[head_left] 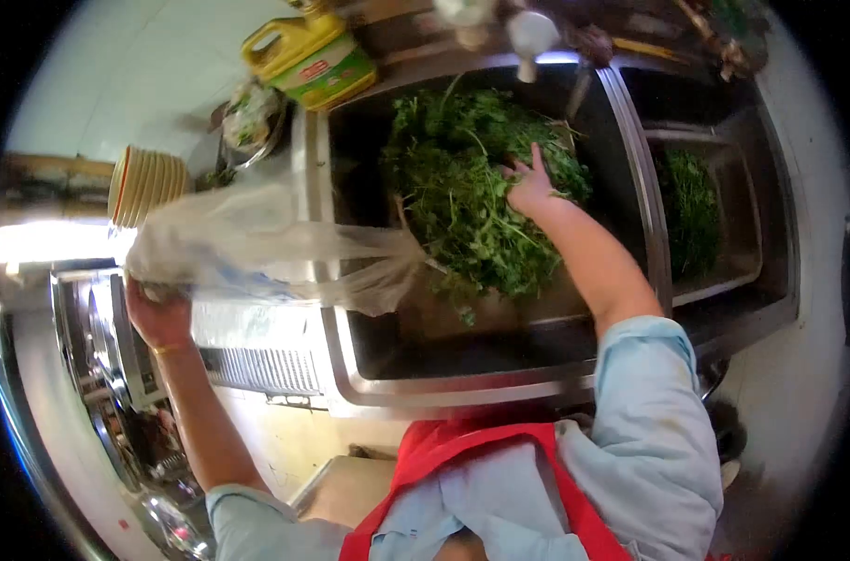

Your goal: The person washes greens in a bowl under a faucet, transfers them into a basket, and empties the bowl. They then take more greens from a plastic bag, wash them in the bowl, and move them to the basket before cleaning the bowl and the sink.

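A large heap of leafy green herbs, like coriander (471, 201), fills much of the left sink basin (453, 388). My right hand (534, 190) is on the right side of the heap, fingers apart, touching the leaves; some fingertips are lost among the stems. Far to the left, my left hand (160, 313) is closed on the end of a translucent plastic bag (266, 243). The bag stretches right from that hand over the sink's left rim, and its other end hangs by the herbs. Motion blurs the bag, and its contents cannot be made out.
More greens (689, 210) lie in a tray (738, 201) inside the right basin. A yellow jug (313, 61) stands at the sink's back left corner, beside a bagged bundle (249, 117). Stacked ribbed bowls (147, 187) and a metal rack (98, 337) are on the left.
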Demonstrator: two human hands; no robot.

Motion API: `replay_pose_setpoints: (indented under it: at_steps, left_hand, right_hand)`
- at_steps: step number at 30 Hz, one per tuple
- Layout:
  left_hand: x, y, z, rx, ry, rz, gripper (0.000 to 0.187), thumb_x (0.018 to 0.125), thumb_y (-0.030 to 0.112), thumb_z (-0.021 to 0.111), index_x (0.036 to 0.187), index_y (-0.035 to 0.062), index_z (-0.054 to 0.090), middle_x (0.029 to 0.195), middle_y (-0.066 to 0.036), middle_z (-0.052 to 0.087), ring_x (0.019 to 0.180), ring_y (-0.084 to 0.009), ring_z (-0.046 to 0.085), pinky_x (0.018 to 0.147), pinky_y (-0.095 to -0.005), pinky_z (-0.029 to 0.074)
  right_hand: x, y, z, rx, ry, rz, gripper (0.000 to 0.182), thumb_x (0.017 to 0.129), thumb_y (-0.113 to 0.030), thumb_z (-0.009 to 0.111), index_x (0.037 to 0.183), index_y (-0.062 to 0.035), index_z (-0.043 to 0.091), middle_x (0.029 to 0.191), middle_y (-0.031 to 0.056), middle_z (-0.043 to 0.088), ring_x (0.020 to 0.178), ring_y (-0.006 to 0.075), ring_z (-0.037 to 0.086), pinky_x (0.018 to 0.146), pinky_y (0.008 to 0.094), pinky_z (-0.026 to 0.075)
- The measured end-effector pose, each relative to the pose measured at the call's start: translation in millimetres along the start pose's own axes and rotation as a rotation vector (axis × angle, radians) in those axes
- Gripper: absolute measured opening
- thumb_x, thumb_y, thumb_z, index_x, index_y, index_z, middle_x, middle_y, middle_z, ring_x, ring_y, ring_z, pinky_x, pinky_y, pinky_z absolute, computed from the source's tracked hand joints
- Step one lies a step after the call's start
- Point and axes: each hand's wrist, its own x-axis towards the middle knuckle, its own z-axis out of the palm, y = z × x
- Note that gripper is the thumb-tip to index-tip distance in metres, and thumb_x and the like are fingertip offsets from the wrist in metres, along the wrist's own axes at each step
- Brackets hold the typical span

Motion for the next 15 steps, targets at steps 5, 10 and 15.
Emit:
replay_pose_setpoints:
  at_steps: [5,10,15]
  left_hand:
    - [16,78,7,-0.160,-0.374,0.168,0.041,0.092,0.026,0.047,0.125,0.0013,0.046,0.121,-0.020,0.050,0.111,-0.0303,0.051,0.090,-0.0464,0.049]
    - [55,102,-13,1.209,-0.093,0.569,0.060,0.090,0.048,0.049,0.127,0.0006,0.047,0.115,-0.018,0.056,0.107,-0.0259,0.053,0.081,-0.0358,0.049]
    - [24,12,-132,1.601,0.129,0.646,0.069,0.076,0.038,0.074,0.124,-0.0031,0.046,0.120,-0.023,0.051,0.102,-0.0299,0.056,0.085,-0.0370,0.047]
  right_hand:
    - [-89,105,-33,1.468,0.161,0.115,0.054,0.087,-0.010,0.056,0.138,-0.0185,0.040,0.128,0.0164,0.050,0.103,0.0334,0.059,0.089,0.0524,0.047]
    - [-141,133,-37,1.162,0.647,0.305,0.045,0.081,-0.013,0.059,0.125,-0.0203,0.053,0.112,0.0074,0.059,0.098,0.0269,0.061,0.076,0.0416,0.052]
    - [-209,191,-52,1.088,0.606,0.381,0.023,0.084,-0.035,0.060,0.095,-0.0157,0.064,0.098,0.0029,0.061,0.092,0.0229,0.062,0.075,0.0375,0.051]
